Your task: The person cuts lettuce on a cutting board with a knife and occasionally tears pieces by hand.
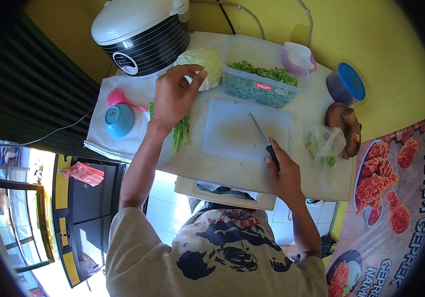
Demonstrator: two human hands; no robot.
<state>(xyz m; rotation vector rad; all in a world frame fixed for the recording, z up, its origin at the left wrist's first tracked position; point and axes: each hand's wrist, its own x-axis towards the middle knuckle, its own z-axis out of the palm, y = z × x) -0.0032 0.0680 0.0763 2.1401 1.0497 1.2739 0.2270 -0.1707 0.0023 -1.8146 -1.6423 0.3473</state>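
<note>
My left hand is raised beside the pale green cabbage, its thumb and index finger curled together in a pinch; anything between them is too small to make out. Green stalks lie on the table partly behind this hand and wrist. In my right hand is the black handle of a knife, its blade pointing up and left over the white cutting board. Behind the board stands a clear plastic box holding chopped green leaves.
A rice cooker stands at the back left, with a blue bowl and a pink ladle in front. To the right are a plastic bag with greens, a brown mortar and a blue-lidded tub.
</note>
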